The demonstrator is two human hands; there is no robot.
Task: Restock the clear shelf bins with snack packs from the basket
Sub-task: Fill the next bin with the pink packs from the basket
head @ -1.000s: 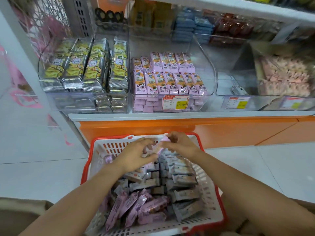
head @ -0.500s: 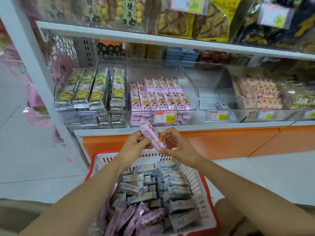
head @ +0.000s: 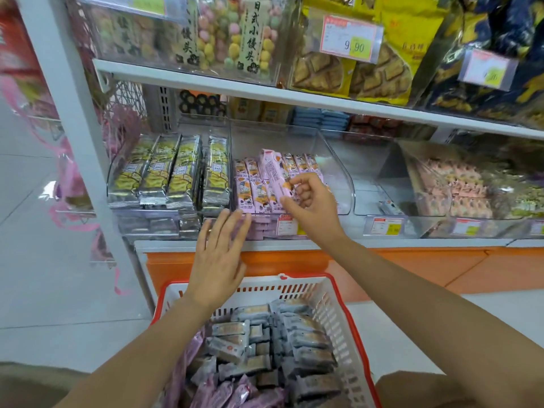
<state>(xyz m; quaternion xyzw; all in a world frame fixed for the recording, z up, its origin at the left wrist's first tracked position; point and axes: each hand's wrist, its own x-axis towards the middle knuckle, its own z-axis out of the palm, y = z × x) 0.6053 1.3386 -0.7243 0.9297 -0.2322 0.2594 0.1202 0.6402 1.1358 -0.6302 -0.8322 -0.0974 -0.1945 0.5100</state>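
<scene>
Shop shelf: pink foil snack pack is pinched by right hand fingers over clear plastic shelf bin; left hand is spread, empty. Risk: light pinch slips, or stocked pink rows are knocked askew on insertion.

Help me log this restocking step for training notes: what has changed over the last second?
The pink pack rose from the basket to the clear bin of matching packs. Both hands lifted it; now the right hand alone pinches it over the rows, while the left hand has let go, open by the bin's front. The basket and the neighbouring yellow packs stayed put.
</scene>
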